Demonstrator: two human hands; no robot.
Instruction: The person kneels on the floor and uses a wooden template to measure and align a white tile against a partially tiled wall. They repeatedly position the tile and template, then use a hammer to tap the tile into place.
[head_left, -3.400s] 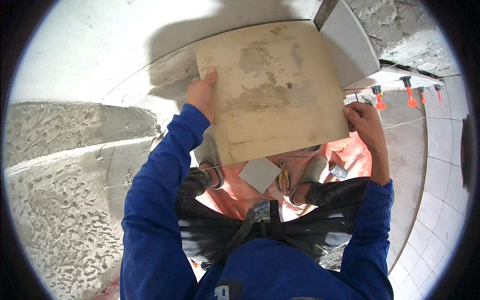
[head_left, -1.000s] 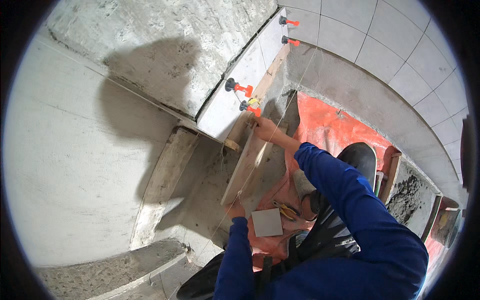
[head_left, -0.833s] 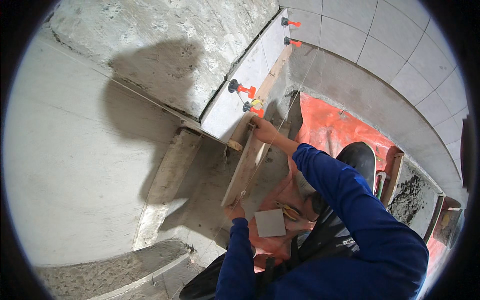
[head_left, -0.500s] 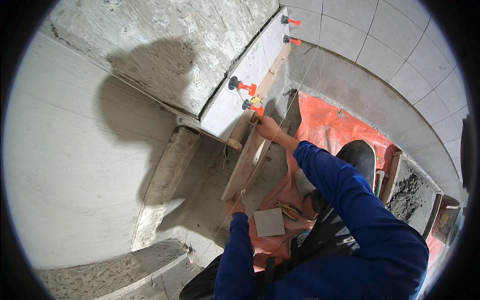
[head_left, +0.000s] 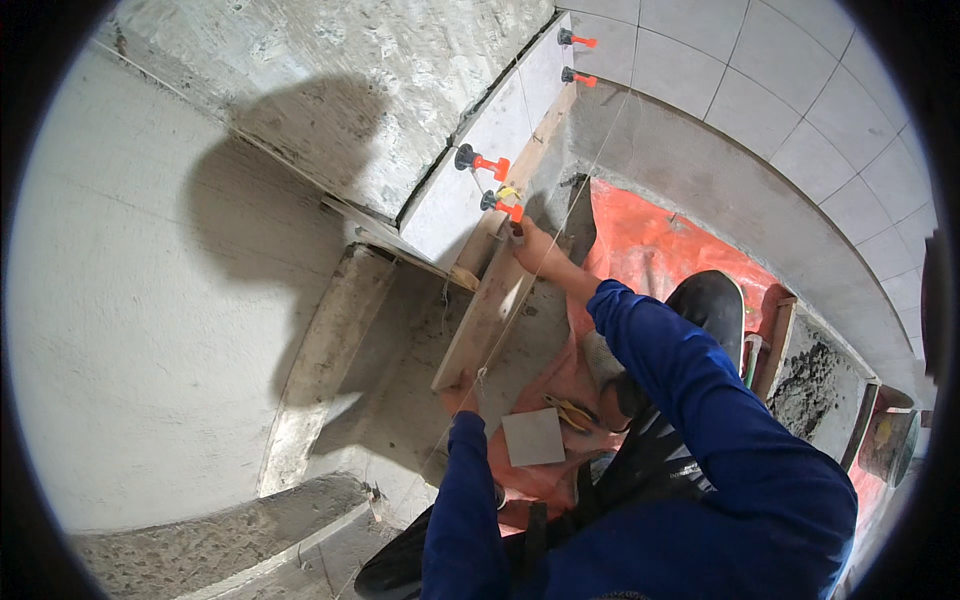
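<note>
I hold a large beige tile (head_left: 488, 312) edge-on, standing just in front of the base of the rough grey wall. My right hand (head_left: 535, 246) grips its far top corner, right beside the lower orange levelling clip (head_left: 503, 207). My left hand (head_left: 461, 397) holds the near end, mostly hidden behind the tile and my blue sleeve. A white tile (head_left: 470, 190) is set on the wall just beyond, with another orange clip (head_left: 485, 162) on its edge. A thin string line (head_left: 560, 225) runs across the tile.
An orange sheet (head_left: 650, 240) covers the floor under my knees, with a small grey square piece (head_left: 533, 436) and a yellow tool (head_left: 570, 412) on it. A black bucket (head_left: 715, 300) and a mortar trough (head_left: 812, 380) stand to the right. White floor tiles (head_left: 780, 90) lie beyond.
Earlier I held the tile up flat before the camera. It is now down, edge-on by the wall. Over the last second my right hand edged toward the orange clips.
</note>
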